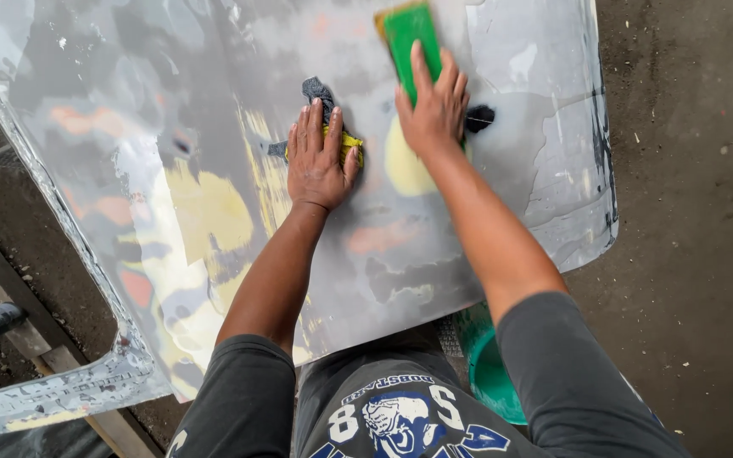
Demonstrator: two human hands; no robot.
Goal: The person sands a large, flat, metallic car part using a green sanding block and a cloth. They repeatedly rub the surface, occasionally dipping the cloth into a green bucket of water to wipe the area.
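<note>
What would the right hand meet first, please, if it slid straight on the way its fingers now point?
Likely nothing but more panel: the right hand presses a green sanding block on the grey panel, fingers pointing toward the picture's top edge, where the view ends.

Soft even daylight, sheen on wet panel (502, 212), sharp focus
</note>
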